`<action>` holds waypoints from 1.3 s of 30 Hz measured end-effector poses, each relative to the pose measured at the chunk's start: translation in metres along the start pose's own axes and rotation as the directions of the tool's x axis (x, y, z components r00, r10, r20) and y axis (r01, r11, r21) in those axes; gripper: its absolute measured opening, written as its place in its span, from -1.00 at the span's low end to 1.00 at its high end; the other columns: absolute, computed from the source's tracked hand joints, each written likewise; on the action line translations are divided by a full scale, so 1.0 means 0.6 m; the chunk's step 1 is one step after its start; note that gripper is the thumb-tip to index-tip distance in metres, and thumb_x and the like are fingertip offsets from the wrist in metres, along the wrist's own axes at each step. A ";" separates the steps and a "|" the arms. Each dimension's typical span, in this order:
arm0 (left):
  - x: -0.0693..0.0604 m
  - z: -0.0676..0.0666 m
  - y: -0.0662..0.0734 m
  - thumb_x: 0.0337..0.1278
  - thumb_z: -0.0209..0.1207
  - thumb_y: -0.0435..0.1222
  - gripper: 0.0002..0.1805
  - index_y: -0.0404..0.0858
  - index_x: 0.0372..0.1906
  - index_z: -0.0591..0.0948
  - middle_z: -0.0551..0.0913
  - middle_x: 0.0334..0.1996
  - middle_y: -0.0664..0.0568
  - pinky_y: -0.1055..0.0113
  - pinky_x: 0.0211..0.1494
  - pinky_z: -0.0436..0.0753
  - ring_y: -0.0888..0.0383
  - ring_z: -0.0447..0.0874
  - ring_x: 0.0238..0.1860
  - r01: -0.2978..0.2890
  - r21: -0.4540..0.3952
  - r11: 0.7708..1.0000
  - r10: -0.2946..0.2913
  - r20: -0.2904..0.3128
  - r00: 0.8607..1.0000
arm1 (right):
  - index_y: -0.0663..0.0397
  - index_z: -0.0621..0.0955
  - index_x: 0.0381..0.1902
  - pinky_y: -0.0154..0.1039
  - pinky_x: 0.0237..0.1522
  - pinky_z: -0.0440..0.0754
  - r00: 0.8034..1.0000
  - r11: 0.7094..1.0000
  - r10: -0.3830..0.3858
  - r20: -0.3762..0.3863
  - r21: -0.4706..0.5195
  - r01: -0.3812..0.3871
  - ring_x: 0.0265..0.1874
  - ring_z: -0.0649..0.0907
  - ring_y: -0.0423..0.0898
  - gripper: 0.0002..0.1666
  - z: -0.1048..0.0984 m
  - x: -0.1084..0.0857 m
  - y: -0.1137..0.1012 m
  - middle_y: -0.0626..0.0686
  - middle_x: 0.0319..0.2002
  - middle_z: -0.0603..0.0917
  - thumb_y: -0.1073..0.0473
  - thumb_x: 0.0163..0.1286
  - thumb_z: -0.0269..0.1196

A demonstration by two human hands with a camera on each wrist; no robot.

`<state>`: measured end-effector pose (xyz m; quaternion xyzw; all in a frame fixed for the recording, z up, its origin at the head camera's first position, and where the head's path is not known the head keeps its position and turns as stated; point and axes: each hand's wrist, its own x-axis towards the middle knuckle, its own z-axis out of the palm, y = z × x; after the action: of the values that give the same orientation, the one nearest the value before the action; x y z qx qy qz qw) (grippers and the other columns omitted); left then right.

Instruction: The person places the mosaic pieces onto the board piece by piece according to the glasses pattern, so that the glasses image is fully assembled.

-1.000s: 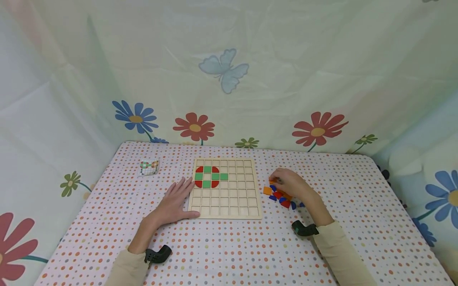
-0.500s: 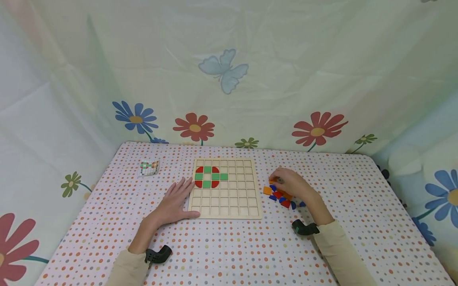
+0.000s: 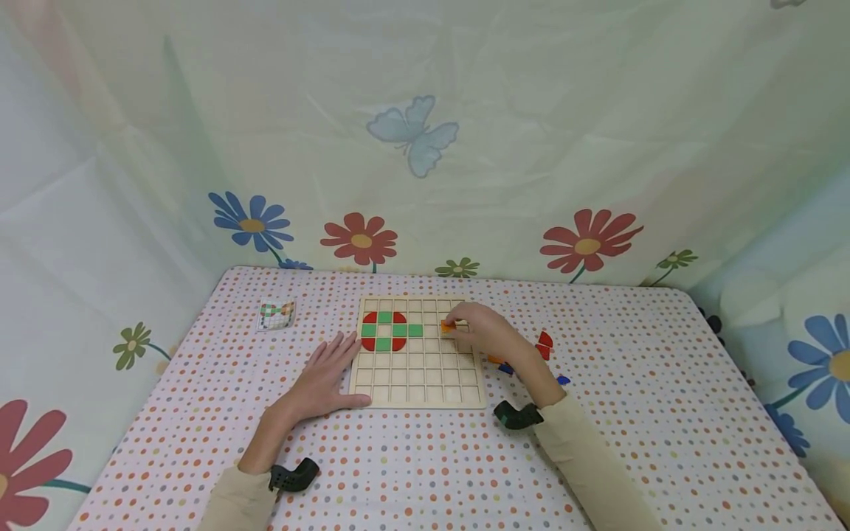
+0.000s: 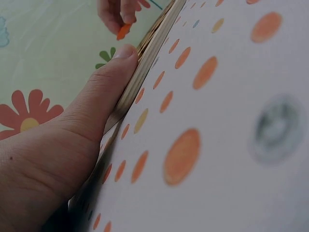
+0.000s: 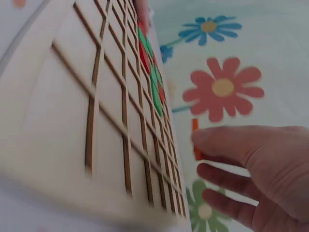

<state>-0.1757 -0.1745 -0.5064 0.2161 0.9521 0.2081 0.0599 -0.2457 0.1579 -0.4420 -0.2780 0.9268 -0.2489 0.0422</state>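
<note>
A wooden grid board (image 3: 417, 380) lies at the middle of the table, with red quarter-round and green square tiles (image 3: 384, 317) set in its upper left cells. My left hand (image 3: 323, 377) rests along the board's left edge, fingers spread; in the left wrist view its thumb (image 4: 113, 67) lies against the rim. Over the upper right cells, my right hand (image 3: 485, 330) pinches an orange tile (image 3: 447, 327) between thumb and fingertips. In the right wrist view that orange tile (image 5: 195, 140) is seen edge-on, above the board.
Loose red tiles (image 3: 544, 345) and blue tiles (image 3: 563, 380) lie right of the board, partly hidden by the right forearm. A small pattern card (image 3: 276, 313) lies at the table's back left. A flowered cloth (image 3: 412, 221) hangs behind the table.
My right hand has moved left from the pile of loose tiles to above the board, carrying an orange tile. The left hand stays in place.
</note>
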 end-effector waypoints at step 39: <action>0.001 0.002 -0.003 -0.09 0.22 0.36 0.20 -0.12 0.56 -0.01 -0.11 0.59 0.04 -0.14 0.57 -0.13 -0.05 -0.24 0.60 0.003 -0.014 1.000 -0.002 0.005 1.000 | 0.00 0.71 -0.08 -0.12 0.08 0.65 0.961 0.922 -0.273 -0.035 -0.294 0.251 0.10 0.61 0.02 -0.74 0.048 -0.059 -0.058 0.08 0.08 0.64 0.10 0.29 0.34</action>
<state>-0.1768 -0.1754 -0.5083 0.2150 0.9507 0.2139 0.0641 -0.1925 0.1392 -0.4526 -0.3931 0.9084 -0.1256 -0.0674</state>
